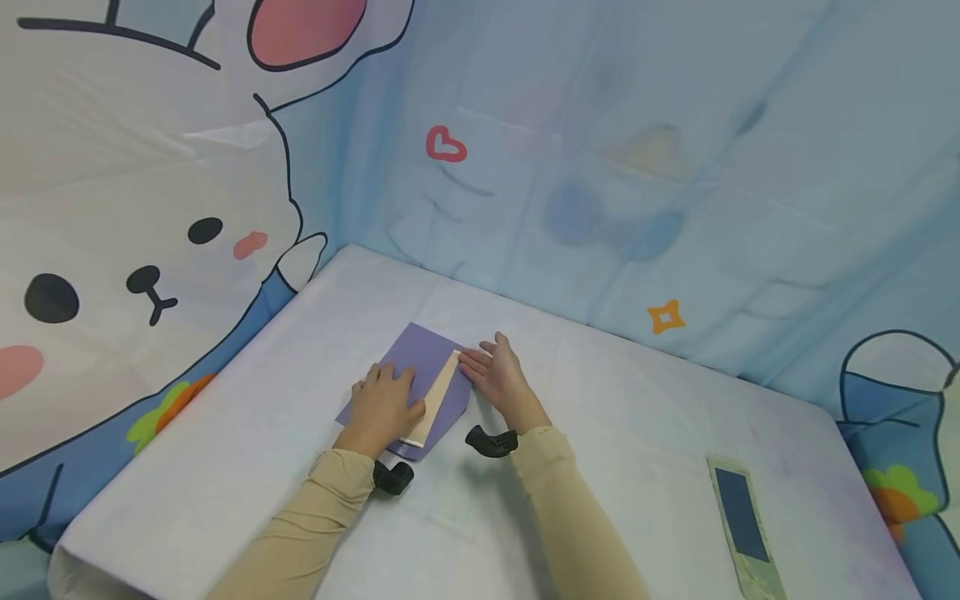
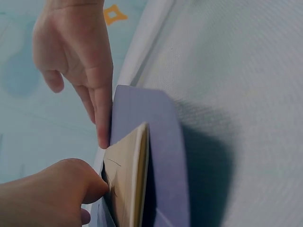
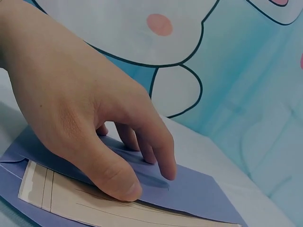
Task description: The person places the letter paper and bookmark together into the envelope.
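Note:
A purple envelope [image 1: 423, 350] lies on the white-covered table, its long opening facing right. From that opening shows a cream stack of folded paper or card [image 1: 437, 402], faintly lined in the right wrist view. My left hand [image 1: 378, 408] rests on the envelope with arched, spread fingers; its thumb [image 3: 120, 182] lies at the opening's edge, against the cream stack. On the other side, my right hand [image 1: 504, 383] is held palm inward with nearly straight fingers, and its fingertips [image 2: 102, 137] touch the far end of the cream stack.
A long pale item with a dark blue panel [image 1: 742, 512] lies on the table at the right. Black wrist mounts [image 1: 491, 442] sit at both cuffs. Printed cloth curtains [image 1: 525, 208] hang behind and left of the table.

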The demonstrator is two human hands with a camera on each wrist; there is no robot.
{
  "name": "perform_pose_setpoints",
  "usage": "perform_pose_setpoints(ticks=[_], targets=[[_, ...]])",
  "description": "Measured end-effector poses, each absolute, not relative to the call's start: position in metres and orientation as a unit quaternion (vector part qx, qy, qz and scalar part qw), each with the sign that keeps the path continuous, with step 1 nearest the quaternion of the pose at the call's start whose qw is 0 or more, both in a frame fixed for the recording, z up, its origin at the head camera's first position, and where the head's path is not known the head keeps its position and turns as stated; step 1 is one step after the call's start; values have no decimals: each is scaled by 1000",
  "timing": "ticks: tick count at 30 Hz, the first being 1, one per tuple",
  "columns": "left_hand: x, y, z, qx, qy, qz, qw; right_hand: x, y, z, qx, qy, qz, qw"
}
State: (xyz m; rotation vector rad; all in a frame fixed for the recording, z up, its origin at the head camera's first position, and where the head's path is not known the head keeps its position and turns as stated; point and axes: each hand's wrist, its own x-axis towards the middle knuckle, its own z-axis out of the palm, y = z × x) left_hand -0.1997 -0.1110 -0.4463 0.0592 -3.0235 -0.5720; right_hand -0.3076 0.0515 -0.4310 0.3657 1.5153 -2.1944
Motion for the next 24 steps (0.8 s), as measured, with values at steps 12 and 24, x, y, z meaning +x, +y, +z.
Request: perform_pose_setpoints(ticks=[12, 24], targets=[[-200, -111, -449, 17, -982, -186, 32, -305, 45, -429, 134, 540, -805, 203], [-202, -113, -450, 21, -982, -184, 31, -308, 39, -422, 139, 573, -786, 186]])
